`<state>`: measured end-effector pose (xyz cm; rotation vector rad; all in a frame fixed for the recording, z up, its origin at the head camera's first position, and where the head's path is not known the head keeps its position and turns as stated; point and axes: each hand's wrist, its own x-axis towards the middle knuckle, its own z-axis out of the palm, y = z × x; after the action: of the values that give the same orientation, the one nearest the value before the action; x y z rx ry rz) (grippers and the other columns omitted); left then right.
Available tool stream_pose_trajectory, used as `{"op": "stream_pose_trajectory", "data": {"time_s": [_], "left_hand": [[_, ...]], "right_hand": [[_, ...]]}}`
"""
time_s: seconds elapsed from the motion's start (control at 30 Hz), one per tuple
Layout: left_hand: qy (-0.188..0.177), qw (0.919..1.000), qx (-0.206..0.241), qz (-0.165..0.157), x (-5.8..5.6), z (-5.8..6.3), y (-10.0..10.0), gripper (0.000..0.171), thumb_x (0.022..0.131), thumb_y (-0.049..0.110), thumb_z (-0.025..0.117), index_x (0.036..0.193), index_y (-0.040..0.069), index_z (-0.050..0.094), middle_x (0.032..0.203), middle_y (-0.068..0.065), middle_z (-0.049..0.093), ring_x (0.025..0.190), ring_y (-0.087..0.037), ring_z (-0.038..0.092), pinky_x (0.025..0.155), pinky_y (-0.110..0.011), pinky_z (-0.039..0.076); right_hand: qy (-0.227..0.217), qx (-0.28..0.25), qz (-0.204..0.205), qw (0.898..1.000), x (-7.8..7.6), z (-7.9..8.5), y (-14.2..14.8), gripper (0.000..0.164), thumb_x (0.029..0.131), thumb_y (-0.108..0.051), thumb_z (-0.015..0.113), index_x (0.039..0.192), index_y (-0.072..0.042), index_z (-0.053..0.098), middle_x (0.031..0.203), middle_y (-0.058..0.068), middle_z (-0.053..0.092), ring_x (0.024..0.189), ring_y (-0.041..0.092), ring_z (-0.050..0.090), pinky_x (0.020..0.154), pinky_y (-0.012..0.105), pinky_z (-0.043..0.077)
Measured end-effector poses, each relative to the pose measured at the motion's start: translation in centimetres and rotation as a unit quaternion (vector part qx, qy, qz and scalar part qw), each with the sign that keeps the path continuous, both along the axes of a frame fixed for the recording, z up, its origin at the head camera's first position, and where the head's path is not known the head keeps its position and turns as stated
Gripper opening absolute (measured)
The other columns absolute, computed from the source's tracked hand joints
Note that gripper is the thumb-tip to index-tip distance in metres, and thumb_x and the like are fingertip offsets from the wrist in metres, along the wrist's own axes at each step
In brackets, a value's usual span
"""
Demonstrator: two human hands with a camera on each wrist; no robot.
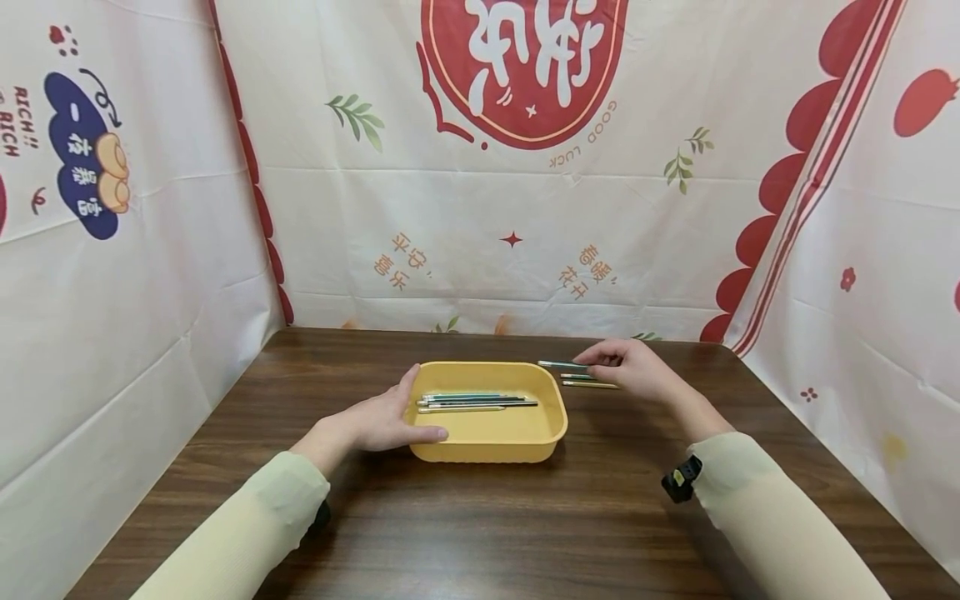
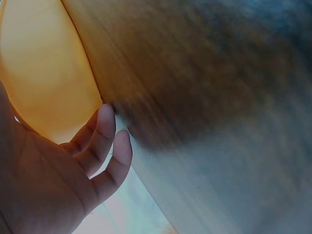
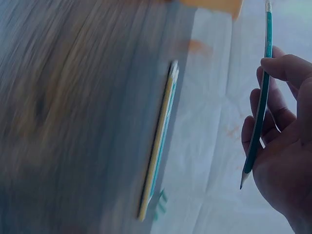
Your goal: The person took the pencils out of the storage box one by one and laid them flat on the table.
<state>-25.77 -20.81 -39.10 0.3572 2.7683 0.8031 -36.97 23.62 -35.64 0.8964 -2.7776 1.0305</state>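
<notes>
Right hand [image 1: 632, 367]: thumb and fingers narrow, pinching a green pencil [image 3: 263, 92], eraser end poking out to the left of the fingers, dark point down by the palm in the right wrist view. Just on the near side of those fingers, a yellow pencil [image 1: 590, 384] and a teal pencil [image 1: 574, 376] lie side by side on the table [image 1: 487, 533], eraser ends to the left, partly under the hand in the head view.

Left hand [image 1: 386, 421]: spread around the left end of a yellow bin [image 1: 487, 451], gripping it, thumb over the near rim, other fingers against the outside wall. Bin sits between both hands, its right end near the right fingers but apart from them. Inside, to the right of the left fingers, a bunch of pencils [image 1: 480, 408], teal, black and yellow, all lying lengthwise; exact count unclear.

Farther out from the fingers: pale sleeves [image 1: 780, 517] on both arms, a black device [image 1: 681, 479] at the right wrist, printed cloth [image 1: 465, 212] beyond the table.
</notes>
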Motion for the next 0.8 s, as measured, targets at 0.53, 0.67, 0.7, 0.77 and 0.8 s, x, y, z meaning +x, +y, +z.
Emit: {"op": "stream_pose_trajectory", "data": {"time_s": [0.53, 0.67, 0.7, 0.77, 0.8], "left_hand": [[0.0, 1.0, 0.009, 0.002, 0.0, -0.4, -0.2, 0.135, 0.09, 0.082, 0.071, 0.178, 0.019, -0.011, 0.181, -0.026, 0.022, 0.166, -0.042, 0.031, 0.131, -0.059, 0.032], [0.001, 0.9999, 0.01, 0.001, 0.0, -0.4, -0.1, 0.135, 0.089, 0.082, 0.071, 0.178, 0.02, -0.01, 0.181, -0.026, 0.023, 0.166, -0.041, 0.032, 0.131, -0.059, 0.033], [0.001, 0.9999, 0.011, 0.001, 0.1, -0.4, -0.1, 0.135, 0.089, 0.082, 0.071, 0.178, 0.019, -0.01, 0.181, -0.026, 0.023, 0.166, -0.042, 0.032, 0.131, -0.059, 0.033], [0.0, 0.9999, 0.011, 0.001, 0.1, -0.3, 0.0, 0.135, 0.089, 0.082, 0.071, 0.178, 0.02, -0.01, 0.181, -0.026, 0.022, 0.166, -0.042, 0.032, 0.131, -0.059, 0.033], [-0.001, 0.9999, 0.01, 0.0, 0.1, -0.2, 0.0, 0.135, 0.089, 0.082, 0.071, 0.178, 0.02, -0.01, 0.181, -0.026, 0.022, 0.166, -0.042, 0.032, 0.131, -0.059, 0.033]], "right_hand": [[-0.071, 0.055, -0.021, 0.996, -1.6, -3.5, 5.0, 0.021, 0.102, -0.007, 0.072, 0.12, -0.005, 0.083, 0.116, 0.016, 0.081, 0.093, 0.009, 0.062, 0.081, 0.025, 0.052], [-0.083, 0.088, -0.017, 0.993, -2.1, -4.4, 5.4, 0.021, 0.102, -0.007, 0.073, 0.119, -0.008, 0.084, 0.117, 0.01, 0.082, 0.098, 0.012, 0.062, 0.086, 0.029, 0.052], [-0.085, 0.095, -0.021, 0.992, -2.2, -4.5, 5.4, 0.021, 0.102, -0.007, 0.073, 0.119, -0.009, 0.084, 0.117, 0.009, 0.082, 0.1, 0.013, 0.063, 0.088, 0.031, 0.053], [-0.086, 0.107, -0.028, 0.99, -2.3, -4.6, 5.5, 0.021, 0.101, -0.007, 0.072, 0.118, -0.009, 0.084, 0.117, 0.008, 0.083, 0.103, 0.016, 0.066, 0.092, 0.036, 0.054], [-0.082, 0.114, -0.03, 0.99, -2.4, -4.6, 5.5, 0.021, 0.101, -0.006, 0.072, 0.118, -0.009, 0.084, 0.117, 0.009, 0.083, 0.105, 0.017, 0.067, 0.093, 0.038, 0.055]]}}
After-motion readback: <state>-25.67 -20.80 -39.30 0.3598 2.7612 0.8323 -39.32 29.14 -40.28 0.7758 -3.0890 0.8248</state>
